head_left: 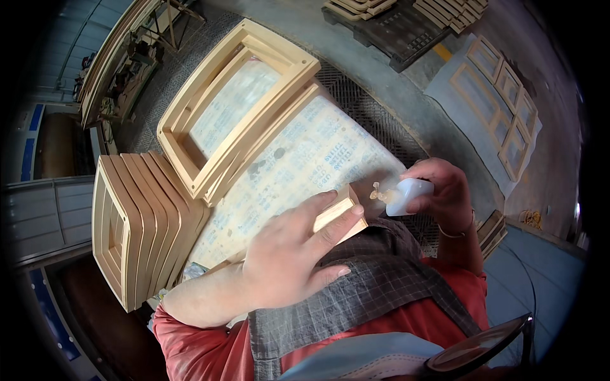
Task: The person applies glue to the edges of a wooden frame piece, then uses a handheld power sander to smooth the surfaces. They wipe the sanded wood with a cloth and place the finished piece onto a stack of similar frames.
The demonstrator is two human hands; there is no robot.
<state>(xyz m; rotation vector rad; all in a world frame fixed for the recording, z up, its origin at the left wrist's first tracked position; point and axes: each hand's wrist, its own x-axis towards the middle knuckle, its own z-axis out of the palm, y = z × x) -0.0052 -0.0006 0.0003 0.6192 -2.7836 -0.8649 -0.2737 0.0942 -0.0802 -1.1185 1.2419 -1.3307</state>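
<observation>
My left hand (279, 251) grips a pale wooden piece (335, 218), fingers laid over its top and side, close to my dark checked apron (318, 317). Most of the piece is hidden under that hand and against my body. In my right hand (450, 185) is a small whitish squeeze bottle (410, 196), tilted so its tan, crusted nozzle (381, 192) points left at the wooden piece. A short gap separates nozzle and wood. Both hands are over the near right side of a table (298, 152) covered in printed, stained sheeting.
Wooden frames with rounded corners (283, 57) lie stacked at the table's far side. More frames stand in a row (143, 222) at the left. Beyond, a dark pallet (394, 38) carries wooden parts, and several frames (508, 82) lie on a pale sheet on the floor.
</observation>
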